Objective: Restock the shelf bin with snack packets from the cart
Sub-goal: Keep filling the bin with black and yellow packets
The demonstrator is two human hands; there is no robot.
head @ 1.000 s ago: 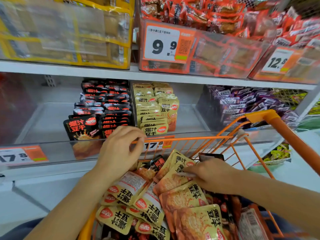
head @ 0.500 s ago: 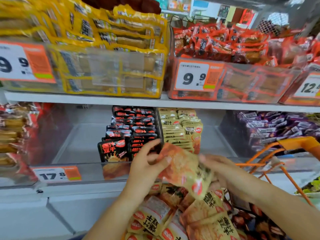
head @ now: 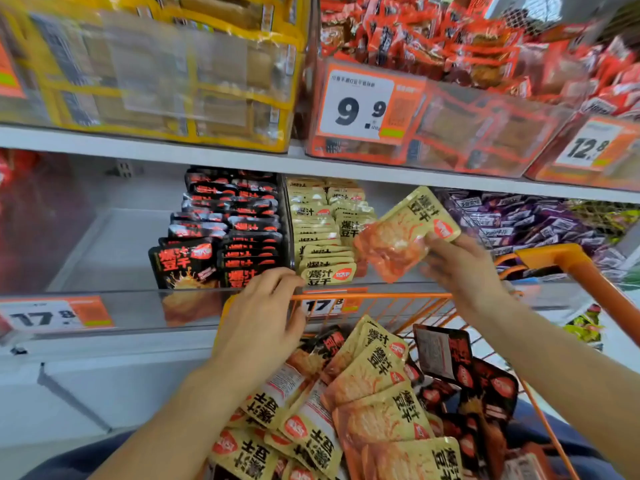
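Packet [head: 405, 233] lifted toward bin [head: 207, 306] — R hand [head: 464, 271] pinching it | L hand [head: 259, 317] let go, fingers relaxed — over cart [head: 571, 268]

Tan-and-orange snack packet [head: 405, 233], black-and-red packets [head: 228, 233], orange cart [head: 568, 265]

Store aisle, white metal shelving. Upper shelf board [head: 207, 157] carries a clear bin of yellow packs [head: 156, 74] and a clear bin of red packs [head: 450, 126] with a 9.9 price tag [head: 360, 102]. Purple packets [head: 519, 220] on lower shelf, right. Lighting bright, even.
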